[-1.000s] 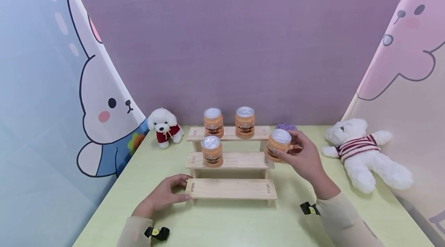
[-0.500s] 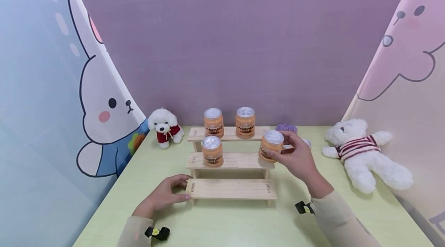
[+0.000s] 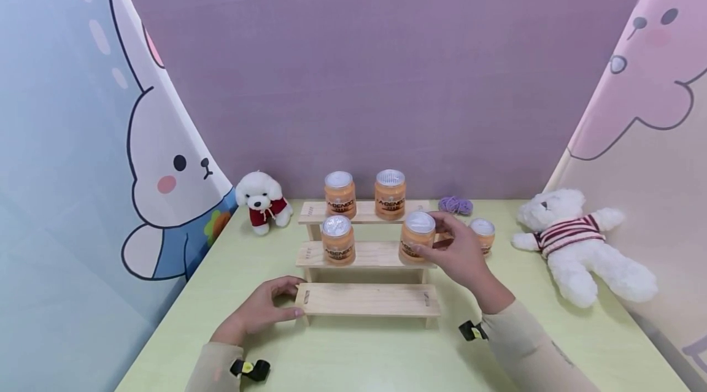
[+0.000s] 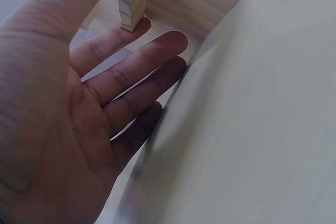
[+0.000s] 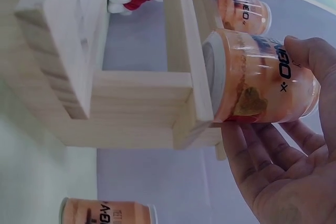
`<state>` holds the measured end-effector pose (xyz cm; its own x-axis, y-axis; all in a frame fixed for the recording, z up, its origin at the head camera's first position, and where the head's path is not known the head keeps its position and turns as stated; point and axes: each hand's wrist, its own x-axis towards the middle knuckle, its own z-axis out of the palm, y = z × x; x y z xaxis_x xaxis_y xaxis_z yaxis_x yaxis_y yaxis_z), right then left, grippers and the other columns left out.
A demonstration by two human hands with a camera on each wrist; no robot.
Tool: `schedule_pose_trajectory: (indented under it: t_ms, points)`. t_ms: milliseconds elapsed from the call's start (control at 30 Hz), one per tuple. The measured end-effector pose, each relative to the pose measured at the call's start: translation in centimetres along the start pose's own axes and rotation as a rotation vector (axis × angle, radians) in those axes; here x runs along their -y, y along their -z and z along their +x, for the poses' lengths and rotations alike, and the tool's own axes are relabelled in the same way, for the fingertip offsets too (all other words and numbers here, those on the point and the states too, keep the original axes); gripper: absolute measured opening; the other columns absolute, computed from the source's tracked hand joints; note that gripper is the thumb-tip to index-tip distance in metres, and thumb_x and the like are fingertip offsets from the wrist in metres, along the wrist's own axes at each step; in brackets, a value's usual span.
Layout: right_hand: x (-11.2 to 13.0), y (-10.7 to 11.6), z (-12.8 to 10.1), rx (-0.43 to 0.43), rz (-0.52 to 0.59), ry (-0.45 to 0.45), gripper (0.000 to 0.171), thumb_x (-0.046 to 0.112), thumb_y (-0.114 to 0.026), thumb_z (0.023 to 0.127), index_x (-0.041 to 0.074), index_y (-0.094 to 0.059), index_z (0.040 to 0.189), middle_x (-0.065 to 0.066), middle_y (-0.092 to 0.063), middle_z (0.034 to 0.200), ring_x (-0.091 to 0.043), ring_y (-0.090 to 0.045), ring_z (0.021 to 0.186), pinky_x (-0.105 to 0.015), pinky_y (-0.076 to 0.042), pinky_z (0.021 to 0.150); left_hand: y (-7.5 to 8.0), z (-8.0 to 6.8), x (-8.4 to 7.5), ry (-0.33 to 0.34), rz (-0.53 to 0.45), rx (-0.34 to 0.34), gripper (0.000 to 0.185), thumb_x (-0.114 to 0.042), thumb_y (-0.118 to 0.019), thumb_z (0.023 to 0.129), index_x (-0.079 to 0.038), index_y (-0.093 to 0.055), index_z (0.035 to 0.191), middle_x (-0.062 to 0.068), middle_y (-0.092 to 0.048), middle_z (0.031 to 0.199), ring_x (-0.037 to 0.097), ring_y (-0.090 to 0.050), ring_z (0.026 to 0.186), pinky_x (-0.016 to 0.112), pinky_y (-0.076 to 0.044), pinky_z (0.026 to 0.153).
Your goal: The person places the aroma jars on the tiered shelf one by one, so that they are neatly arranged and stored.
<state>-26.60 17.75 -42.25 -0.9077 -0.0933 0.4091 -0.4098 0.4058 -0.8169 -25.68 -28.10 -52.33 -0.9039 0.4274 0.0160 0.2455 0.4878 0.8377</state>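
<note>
A three-step wooden shelf (image 3: 367, 299) stands on the pale green table. Two orange jars with silver lids (image 3: 339, 194) (image 3: 390, 194) stand on its top step, and a third jar (image 3: 337, 239) is at the left of the middle step. My right hand (image 3: 442, 245) grips another orange jar (image 3: 415, 237) from its right side. In the right wrist view this jar (image 5: 262, 82) has its base on the right end of the middle step (image 5: 191, 61), with my thumb and fingers (image 5: 278, 129) around it. My left hand (image 3: 265, 309) rests with straight fingers (image 4: 131, 82) against the left end of the bottom step.
One more orange jar (image 3: 483, 234) stands on the table right of the shelf, with a purple bundle (image 3: 455, 204) behind it. A small white plush dog (image 3: 262, 200) sits at the back left and a white plush bear (image 3: 580, 242) lies at the right. Printed panels wall in three sides.
My right hand carried its jar left and down from beside the shelf's right end onto the middle step, uncovering the jar on the table behind it. The left hand stayed put.
</note>
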Motion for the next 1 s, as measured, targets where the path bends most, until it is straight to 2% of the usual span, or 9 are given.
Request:
schedule_pose_trajectory:
  t_ms: [300, 533, 800, 1000]
  points:
    - [0.4, -1.1, 0.1, 0.030, 0.038, 0.007, 0.065, 0.029, -0.094, 0.080, 0.018, -0.064, 0.137, -0.005, -0.068, 0.116, -0.026, -0.064, 0.103, -0.046, -0.059, 0.082, 0.0, -0.1, -0.3, 0.011, -0.026, 0.002, 0.059, -0.033, -0.086, 0.089, -0.012, -0.063, 0.139, -0.002, -0.073, 0.116, 0.023, -0.065, 0.114, 0.057, -0.040, 0.109]
    - [0.5, -1.6, 0.3, 0.042, 0.001, 0.004, 0.066, 0.034, -0.095, 0.079, 0.023, -0.064, 0.137, -0.001, -0.068, 0.116, -0.022, -0.064, 0.104, -0.038, -0.059, 0.082, 0.0, -0.1, -0.3, 0.013, -0.029, 0.004, 0.059, -0.032, -0.086, 0.089, -0.012, -0.063, 0.139, -0.002, -0.072, 0.116, 0.025, -0.064, 0.114, 0.058, -0.039, 0.109]
    - [0.0, -2.2, 0.3, 0.021, -0.002, -0.019, 0.068, 0.037, -0.095, 0.078, 0.022, -0.063, 0.137, 0.000, -0.067, 0.115, -0.025, -0.065, 0.105, -0.032, -0.059, 0.080, 0.0, 0.0, -0.2, 0.006, -0.032, 0.007, 0.059, -0.032, -0.086, 0.089, -0.011, -0.063, 0.139, -0.002, -0.072, 0.116, 0.025, -0.064, 0.114, 0.058, -0.040, 0.108]
    - [0.0, -2.7, 0.0, 0.022, 0.064, -0.020, 0.067, 0.028, -0.096, 0.079, 0.019, -0.062, 0.136, -0.004, -0.065, 0.116, -0.026, -0.064, 0.105, -0.037, -0.060, 0.084, 0.0, 0.0, -0.3, 0.006, -0.023, 0.004, 0.059, -0.033, -0.086, 0.089, -0.012, -0.063, 0.139, -0.002, -0.072, 0.116, 0.024, -0.064, 0.113, 0.057, -0.040, 0.108]
